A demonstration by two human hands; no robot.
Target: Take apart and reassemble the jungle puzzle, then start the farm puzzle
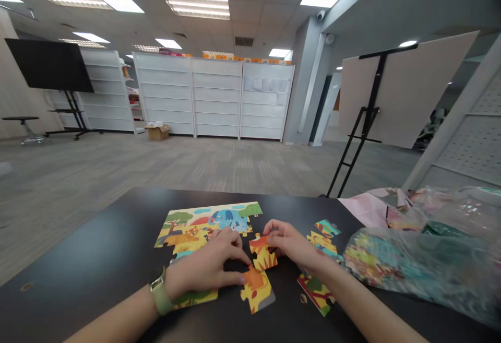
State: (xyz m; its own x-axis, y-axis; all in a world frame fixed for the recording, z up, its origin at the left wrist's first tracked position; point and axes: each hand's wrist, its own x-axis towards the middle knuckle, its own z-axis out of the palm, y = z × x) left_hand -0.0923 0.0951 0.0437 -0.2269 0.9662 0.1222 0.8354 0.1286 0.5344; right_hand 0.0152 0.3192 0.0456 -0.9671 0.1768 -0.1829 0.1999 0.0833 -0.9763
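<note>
My left hand (217, 259), with a green-banded watch (159, 292) on its wrist, has its thumb and index finger on the left edge of an orange and yellow puzzle piece (257, 292). Just above that, my right hand (287, 241) pinches another puzzle piece (265, 255) by its upper right side. The two pieces meet at their edges; I cannot tell whether they interlock. Left of them lies a partly joined animal puzzle (207, 225) with a blue elephant and a tree, partly hidden under my left hand and forearm.
Loose puzzle pieces (327, 228) lie right of my right hand, and a red and green piece (315, 293) lies under my right forearm. A clear plastic bag (391, 264) of colourful pieces covers the right of the black table (97, 259). An easel (362, 123) stands beyond.
</note>
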